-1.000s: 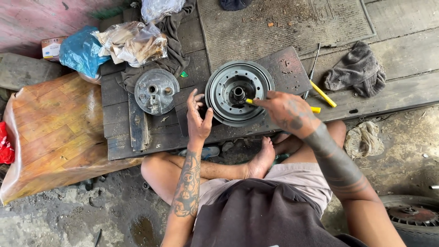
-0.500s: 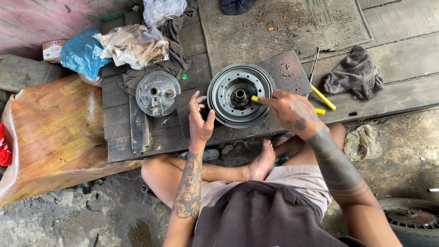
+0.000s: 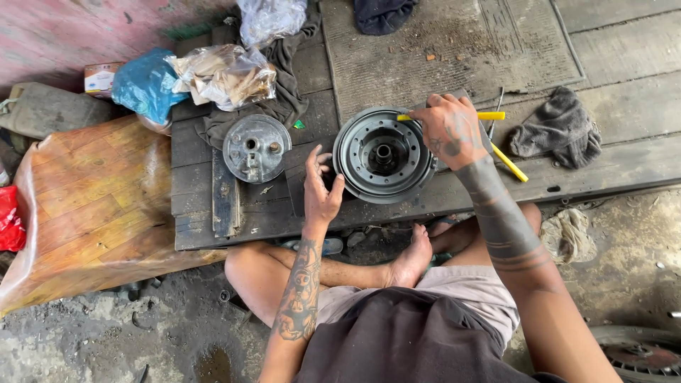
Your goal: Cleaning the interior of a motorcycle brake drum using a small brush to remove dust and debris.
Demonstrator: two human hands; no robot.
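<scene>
Centre of frame: round grey drum (image 3: 384, 156) lies flat on a dark wooden board (image 3: 213, 220), open side up, hub hole in the middle.
Right hand (image 3: 452, 131): upper right of centre, over the drum's right rim, touching it; fingers clenched around a yellow tool (image 3: 491, 115) that pokes out both sides of the fist, tip over the drum's upper rim.
Left hand (image 3: 320, 190): just left of the drum, fingers released and spread, fingertips at the drum's left edge; cannot tell how firmly they press.
Second yellow tool (image 3: 511, 164): lies diagonal on the board, right of the right wrist, apart from the drum.
Plate (image 3: 256, 148): round metal plate, left of the drum, flat on the board, well clear of both hands.
Rag (image 3: 557, 131): grey, crumpled, right side of frame on the planks.
Bags (image 3: 225, 74): clear plastic bags with brownish stuff, upper left of centre; blue bag (image 3: 145, 84) just left of them.
Dark cloth (image 3: 289, 92): under and beside the bags, above the plate.
Tarp (image 3: 85, 206): orange-brown sheet, left side of frame, beside the board.
Person: sits cross-legged at bottom centre, bare foot (image 3: 413, 259) under the board's edge, both forearms tattooed.
Wheel (image 3: 638, 354): part of one in the lower right corner.
</scene>
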